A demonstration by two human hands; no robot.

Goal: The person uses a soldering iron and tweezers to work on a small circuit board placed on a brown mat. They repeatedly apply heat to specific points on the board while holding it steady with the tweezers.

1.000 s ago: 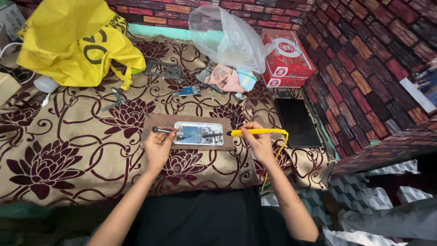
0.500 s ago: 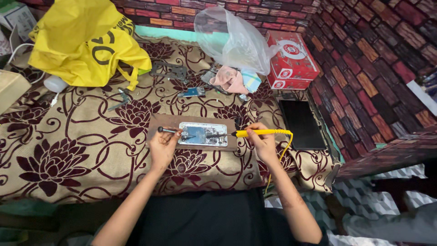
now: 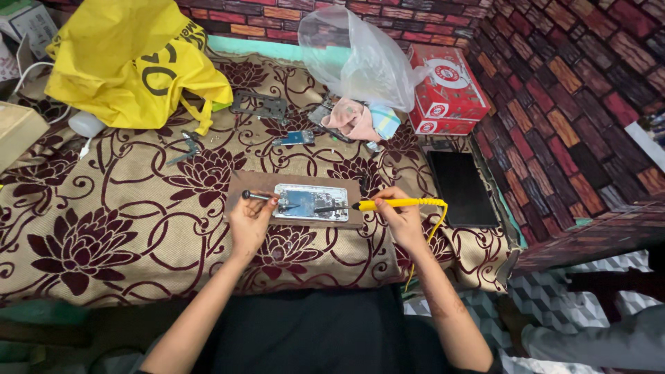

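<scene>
Right hand (image 3: 400,220) closed around yellow-handled soldering iron (image 3: 388,204), dark tip laid across opened phone with back cover off, circuit board exposed (image 3: 310,201). Yellow cord (image 3: 433,232) trailing off handle, down over table edge.

Left hand (image 3: 249,220) pinched on thin dark-handled metal tool (image 3: 258,196), probably tweezers or a small driver, too small to tell. Tool tip meets phone's left end.

Versus a second ago: grips unchanged, both tools on same device. Iron tip a touch further in over the board; left tool about where it was. Small repositioning only, so reads as mid-work on one spot of the board, not a tool swap.

Phone flat on brown rectangular work board (image 3: 294,190), near front edge of table, between both hands. Board on beige cloth with maroon flower print (image 3: 104,228).

Further out: black flat slab, likely a phone screen (image 3: 460,187), right of the board, well apart. Loose metal phone frame (image 3: 260,105), small blue-ish part (image 3: 294,137), pink cloth (image 3: 350,118) behind. Clear plastic bag (image 3: 360,55), red cardboard box (image 3: 447,86), yellow carrier bag (image 3: 131,62) at the back against brick-pattern wall (image 3: 568,104).
</scene>
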